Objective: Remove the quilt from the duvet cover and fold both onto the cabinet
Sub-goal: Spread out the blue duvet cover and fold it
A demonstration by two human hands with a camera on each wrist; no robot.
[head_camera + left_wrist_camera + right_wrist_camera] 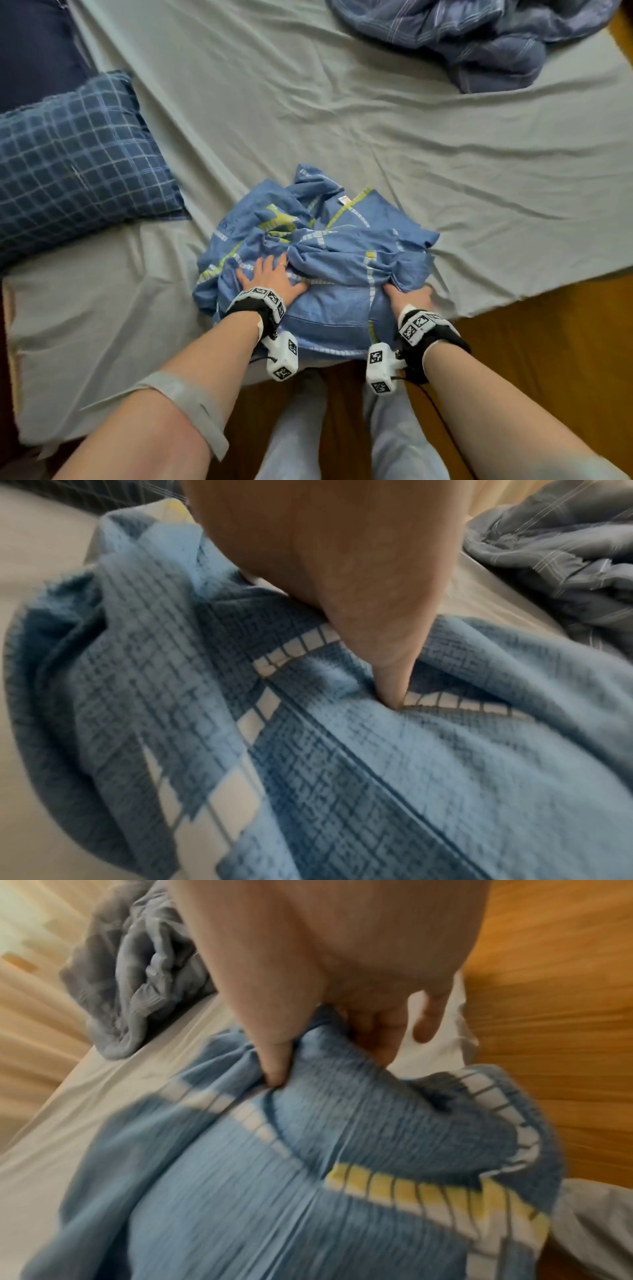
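A small white tag (343, 199) with red print is sewn into the light blue duvet cover (329, 260); its words are too small to read, and some dark lettering on the cloth at the bundle's left edge is likewise illegible. The duvet cover, patterned with white and yellow-green ladder stripes, lies bunched at the near edge of the bed on the pale grey sheet (308, 113), part of it hanging over the edge towards the person's legs. The darker blue striped quilt (486, 37) sits crumpled at the far right corner of the bed, well apart from the cover. A navy checked pillow (75, 164) lies to the left, and wooden floor (548, 342) shows past the mattress on the right. The left hand (274, 278) rests flat on the bundle with fingers spread, the thumb pressing into a fold. The right hand (411, 297) is at the bundle's right side; in the blurred wrist view its thumb (274, 1066) and fingers seem to pinch a gathered ridge of the cloth, the fingers tucked beneath.
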